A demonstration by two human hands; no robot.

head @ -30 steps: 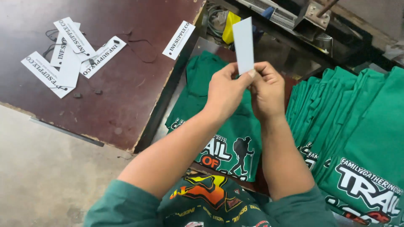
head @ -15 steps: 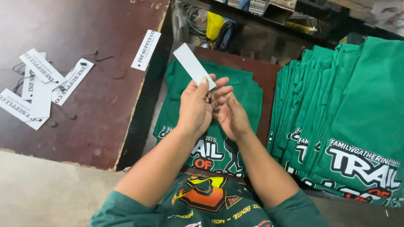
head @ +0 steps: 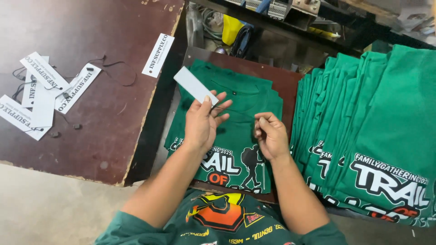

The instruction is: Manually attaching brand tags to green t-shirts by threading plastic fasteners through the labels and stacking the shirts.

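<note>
My left hand [head: 203, 122] pinches a narrow white paper tag [head: 195, 85] by one end, the tag slanting up to the left. A thin dark string runs from that hand across to my right hand [head: 270, 134], whose fingers are curled on it. Both hands hover over a folded green printed T-shirt [head: 236, 113] lying on a brown board [head: 286, 77].
A row of folded green shirts [head: 372, 131] overlaps at the right. On the dark brown table [head: 91, 113] to the left lie several white tags with strings [head: 41, 88] and one single tag [head: 158, 55]. Cables and a yellow object [head: 230, 28] sit behind the board.
The tag has come down from upright to a slant at the left. My hands, joined before, have drawn apart, the right one moving right.
</note>
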